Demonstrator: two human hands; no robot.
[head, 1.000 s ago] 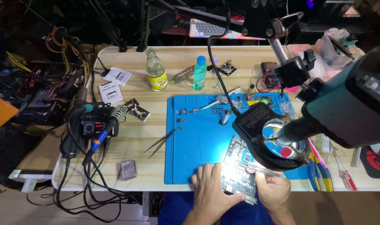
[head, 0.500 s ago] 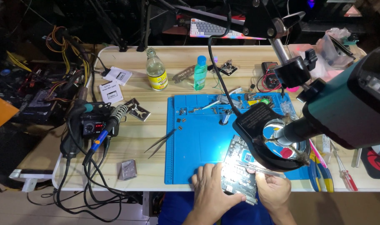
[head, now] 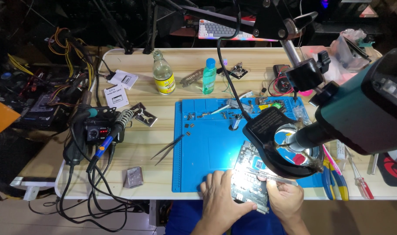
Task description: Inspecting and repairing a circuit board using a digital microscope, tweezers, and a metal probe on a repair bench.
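A dark circuit board [head: 247, 179] lies on the near edge of a blue work mat [head: 207, 143], lit from above by a ring lamp [head: 280, 143] on a teal microscope head [head: 364, 113]. My left hand [head: 220, 196] rests flat on the mat with its fingers on the board's left edge. My right hand [head: 285, 198] grips the board's right side from below the lamp. Part of the board is hidden under the lamp.
Tweezers [head: 167, 149] lie left of the mat. A soldering station [head: 98, 126] with tangled cables sits at the left. A glass bottle [head: 163, 75] and a green-blue plastic bottle [head: 209, 76] stand behind the mat. Screwdrivers and pliers [head: 338, 178] lie at the right.
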